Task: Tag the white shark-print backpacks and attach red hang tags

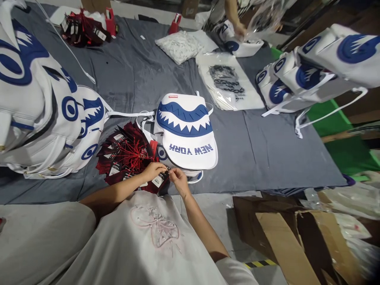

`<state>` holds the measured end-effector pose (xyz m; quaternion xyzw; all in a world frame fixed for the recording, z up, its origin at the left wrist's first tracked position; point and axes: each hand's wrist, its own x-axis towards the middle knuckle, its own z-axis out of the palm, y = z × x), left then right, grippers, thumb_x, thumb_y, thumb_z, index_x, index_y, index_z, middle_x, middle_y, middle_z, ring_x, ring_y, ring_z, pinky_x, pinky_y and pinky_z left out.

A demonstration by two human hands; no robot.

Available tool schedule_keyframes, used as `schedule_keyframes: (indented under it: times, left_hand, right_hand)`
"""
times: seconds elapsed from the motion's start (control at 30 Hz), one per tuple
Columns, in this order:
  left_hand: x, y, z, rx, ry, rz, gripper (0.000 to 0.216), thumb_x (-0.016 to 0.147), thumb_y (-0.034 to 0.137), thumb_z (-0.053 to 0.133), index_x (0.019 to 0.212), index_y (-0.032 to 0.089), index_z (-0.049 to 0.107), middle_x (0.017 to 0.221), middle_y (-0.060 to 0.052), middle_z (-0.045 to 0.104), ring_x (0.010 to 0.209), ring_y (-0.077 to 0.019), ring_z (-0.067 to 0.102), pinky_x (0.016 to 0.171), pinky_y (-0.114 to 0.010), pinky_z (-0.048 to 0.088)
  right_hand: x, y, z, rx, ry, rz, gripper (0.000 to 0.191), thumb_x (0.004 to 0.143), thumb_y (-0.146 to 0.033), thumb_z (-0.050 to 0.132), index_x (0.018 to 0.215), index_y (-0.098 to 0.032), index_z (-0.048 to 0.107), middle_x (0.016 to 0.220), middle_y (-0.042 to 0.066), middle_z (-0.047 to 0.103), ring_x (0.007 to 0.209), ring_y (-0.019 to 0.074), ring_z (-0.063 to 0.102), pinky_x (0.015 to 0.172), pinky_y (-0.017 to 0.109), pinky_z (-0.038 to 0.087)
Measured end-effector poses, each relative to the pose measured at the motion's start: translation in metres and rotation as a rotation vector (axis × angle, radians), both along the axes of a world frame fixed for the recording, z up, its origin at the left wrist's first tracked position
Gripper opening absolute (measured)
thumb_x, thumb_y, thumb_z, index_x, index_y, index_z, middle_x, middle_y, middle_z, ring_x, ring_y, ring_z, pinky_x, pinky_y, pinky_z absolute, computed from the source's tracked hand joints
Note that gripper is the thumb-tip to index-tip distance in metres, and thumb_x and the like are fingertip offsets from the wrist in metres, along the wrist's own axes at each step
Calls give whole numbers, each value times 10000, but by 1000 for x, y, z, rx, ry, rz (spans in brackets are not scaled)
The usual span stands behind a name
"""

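Note:
A white and blue bag point(186, 136) lies on the cloth-covered table, with a shark-tooth band and upside-down NEW YORK lettering on its flap. At its near left corner, my left hand point(154, 171) and my right hand point(179, 181) meet with fingertips pinched. Between them is a small dark piece at the top of a black hang tag point(158, 180) with a white barcode label. Whether it is fastened to the bag is hidden by my fingers. Beside my left hand spreads a pile of dark red and black hang tags point(118, 152) with red cords.
Stacks of matching bags stand at left point(35, 103) and right point(314, 67). Further back are printed plastic bags point(228, 81), a bag of small white pieces point(179, 45) and more tags point(86, 28). A co-worker's hand point(239, 29) touches another bag. Cardboard boxes point(282, 241) sit at lower right.

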<state>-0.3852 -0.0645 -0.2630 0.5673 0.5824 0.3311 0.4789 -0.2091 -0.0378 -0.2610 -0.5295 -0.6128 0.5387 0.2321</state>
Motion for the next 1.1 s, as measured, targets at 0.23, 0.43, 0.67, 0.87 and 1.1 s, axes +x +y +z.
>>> schedule_keyframes:
  times: [0.23, 0.43, 0.67, 0.87, 1.1]
  left_hand:
    - [-5, -6, 4, 19, 152, -86, 232, 914, 165, 540, 980, 188, 761, 981, -45, 733, 906, -156, 659, 877, -257, 480]
    - [-3, -5, 11, -25, 301, -158, 206, 927, 212, 543, 965, 227, 744, 1017, -28, 728, 970, -171, 657, 875, -253, 466]
    - [-2, 0, 20, -128, 434, -220, 169, 908, 325, 637, 917, 159, 667, 866, -25, 691, 834, -160, 642, 829, -339, 502]
    - [2, 2, 21, -133, 472, -276, 240, 944, 388, 596, 928, 160, 671, 962, -40, 699, 944, -176, 656, 908, -390, 515]
    - [9, -2, 16, -162, 489, -239, 242, 952, 365, 596, 1038, 147, 657, 1051, -62, 682, 987, -185, 651, 924, -417, 530]
  right_hand:
    - [-3, -2, -3, 120, -61, 82, 294, 823, -485, 509, 750, -210, 585, 615, -16, 531, 573, 141, 484, 557, 259, 412]
    - [-2, 1, 4, 225, -162, 192, 194, 831, -358, 497, 723, -221, 581, 664, 6, 573, 647, 169, 525, 647, 282, 425]
    - [-5, 2, 8, 274, -251, 310, 133, 813, -251, 498, 706, -228, 574, 709, 15, 612, 693, 180, 553, 698, 284, 424]
    - [-4, 3, 5, 275, -301, 335, 159, 845, -273, 481, 724, -228, 573, 689, 13, 608, 644, 174, 537, 639, 271, 387]
    - [-8, 3, 4, 286, -346, 346, 153, 843, -251, 482, 730, -227, 583, 705, 27, 625, 659, 183, 541, 639, 276, 375]
